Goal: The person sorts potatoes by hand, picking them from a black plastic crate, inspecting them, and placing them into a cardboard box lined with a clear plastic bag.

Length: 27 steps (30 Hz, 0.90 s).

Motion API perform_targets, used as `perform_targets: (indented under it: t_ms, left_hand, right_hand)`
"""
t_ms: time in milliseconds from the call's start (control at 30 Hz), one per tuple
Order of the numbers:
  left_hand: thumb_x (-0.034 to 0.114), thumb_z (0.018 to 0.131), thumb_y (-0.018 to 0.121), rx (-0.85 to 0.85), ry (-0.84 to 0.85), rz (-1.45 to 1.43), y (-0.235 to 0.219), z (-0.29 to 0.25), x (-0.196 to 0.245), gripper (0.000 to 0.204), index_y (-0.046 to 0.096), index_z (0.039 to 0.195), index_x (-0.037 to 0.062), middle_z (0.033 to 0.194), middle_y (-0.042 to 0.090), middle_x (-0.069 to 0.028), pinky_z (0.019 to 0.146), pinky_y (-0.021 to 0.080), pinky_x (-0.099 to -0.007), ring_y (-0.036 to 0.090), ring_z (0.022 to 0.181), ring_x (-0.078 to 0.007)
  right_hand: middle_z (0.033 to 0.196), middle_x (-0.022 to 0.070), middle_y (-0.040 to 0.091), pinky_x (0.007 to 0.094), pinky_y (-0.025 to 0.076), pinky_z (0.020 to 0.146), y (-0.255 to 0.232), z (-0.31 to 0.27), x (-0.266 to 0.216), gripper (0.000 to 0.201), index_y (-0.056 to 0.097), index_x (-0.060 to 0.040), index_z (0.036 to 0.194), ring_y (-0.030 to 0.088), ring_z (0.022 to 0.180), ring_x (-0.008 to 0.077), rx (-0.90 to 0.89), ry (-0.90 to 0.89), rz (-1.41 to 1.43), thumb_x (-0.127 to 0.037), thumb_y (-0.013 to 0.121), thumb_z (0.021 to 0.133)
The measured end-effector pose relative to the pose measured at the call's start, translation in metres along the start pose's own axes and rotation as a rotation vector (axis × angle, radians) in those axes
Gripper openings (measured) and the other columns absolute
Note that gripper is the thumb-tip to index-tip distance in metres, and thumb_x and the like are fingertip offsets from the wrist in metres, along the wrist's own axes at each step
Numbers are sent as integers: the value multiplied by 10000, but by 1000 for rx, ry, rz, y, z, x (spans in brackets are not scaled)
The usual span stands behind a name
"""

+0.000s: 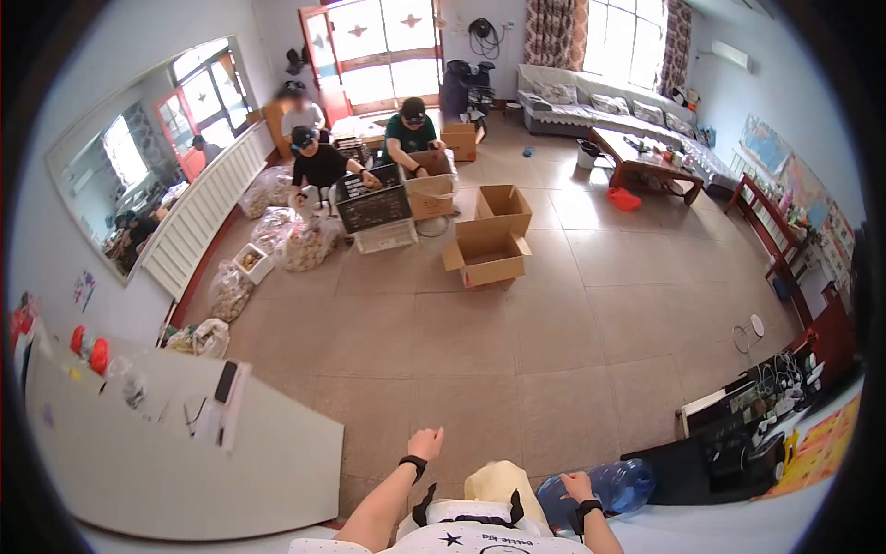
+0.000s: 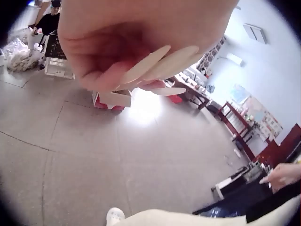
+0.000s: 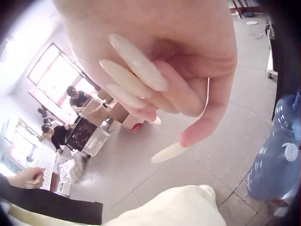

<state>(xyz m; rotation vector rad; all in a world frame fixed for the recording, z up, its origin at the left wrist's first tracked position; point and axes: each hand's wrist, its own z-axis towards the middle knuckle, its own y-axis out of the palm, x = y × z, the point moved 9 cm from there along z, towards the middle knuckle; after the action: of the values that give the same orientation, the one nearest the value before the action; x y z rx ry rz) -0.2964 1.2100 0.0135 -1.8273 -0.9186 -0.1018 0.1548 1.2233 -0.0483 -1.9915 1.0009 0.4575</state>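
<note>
My left hand is held out over the floor in front of my body, right of the pale table. In the left wrist view its fingers curl loosely toward the palm, with long pale nails and nothing between them. My right hand overlaps the large blue water bottles in the head view. The right wrist view shows its fingers loosely bent, thumb apart, holding nothing. There a blue bottle stands off to the side, apart from the hand.
Open cardboard boxes stand mid-floor. Beyond them, people work around a black crate beside full plastic bags. The pale table carries a phone and glasses. A cluttered dark cabinet stands at right.
</note>
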Motion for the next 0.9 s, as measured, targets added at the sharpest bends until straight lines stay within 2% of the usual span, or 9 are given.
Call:
perform_targets:
  t_ms: [133, 200, 333, 433, 600, 667, 800, 867, 900]
  left_hand:
    - [404, 902, 382, 125, 12, -73, -15, 116, 70, 495, 662, 834, 0, 829, 640, -213, 720, 484, -461, 624, 802, -383]
    - [386, 896, 388, 16, -150, -110, -5, 156, 66, 481, 661, 859, -8, 838, 641, -216, 727, 485, -451, 627, 810, -376]
    - [373, 874, 404, -23, -461, -69, -12, 186, 44, 479, 621, 1012, -32, 1018, 609, -239, 847, 454, -439, 583, 989, -370]
    - [355, 850, 405, -33, -595, -80, -17, 215, 45, 461, 629, 991, -22, 1044, 591, -247, 880, 436, -446, 555, 1027, -384]
    - [268, 794, 507, -100, -877, -97, 1, 323, 76, 358, 653, 1010, 22, 1080, 620, -164, 824, 481, -390, 600, 1020, -293]
    - [167, 708, 591, -115, -973, -198, 36, 408, 83, 283, 684, 948, 50, 1024, 652, -123, 742, 505, -360, 620, 1000, -236]
    - [361, 862, 403, -173, -279, -279, -8, 621, 339, 435, 618, 1055, 36, 1143, 570, -188, 909, 412, -438, 522, 1106, -348]
    - [411, 877, 391, -122, 136, -31, -64, 727, 541, 464, 656, 893, 31, 933, 633, -203, 785, 467, -466, 596, 891, -394]
    - [430, 882, 388, -92, 284, 26, -85, 750, 604, 492, 651, 785, 26, 828, 635, -199, 722, 478, -476, 604, 793, -396]
  right_hand:
    - [612, 88, 592, 350, 550, 473, -58, 111, -25, 313, 604, 79, 649, 597, 512, 183, 11, 84, -3, -201, 590, 789]
    - [612, 110, 605, 346, 532, 476, -81, 181, -32, 316, 622, 75, 682, 603, 515, 193, 96, -13, -149, -219, 584, 792]
    - [571, 105, 596, 337, 504, 482, -117, 258, -166, 317, 637, 44, 681, 600, 503, 188, 62, 67, 14, -243, 577, 800]
    - [542, 84, 594, 325, 480, 487, -112, 357, -231, 312, 649, 4, 664, 589, 492, 165, -77, -150, -143, -262, 573, 809]
    - [555, 74, 594, 316, 483, 489, -145, 510, -317, 311, 644, -16, 647, 580, 503, 144, -187, -191, -253, -266, 565, 814]
    - [544, 62, 565, 314, 497, 488, -186, 559, -336, 293, 638, -29, 646, 553, 476, 148, -236, -3, -107, -254, 554, 813]
    - [508, 37, 502, 316, 502, 461, -281, 672, -377, 280, 621, -20, 644, 492, 422, 148, -174, -52, -137, -232, 544, 809]
    - [552, 64, 551, 311, 494, 484, -339, 752, -389, 280, 622, 11, 671, 530, 466, 157, -146, 39, -54, -223, 541, 803]
    - [614, 97, 619, 302, 490, 519, -365, 782, -395, 285, 631, 34, 703, 589, 527, 166, -139, 140, 36, -220, 541, 798]
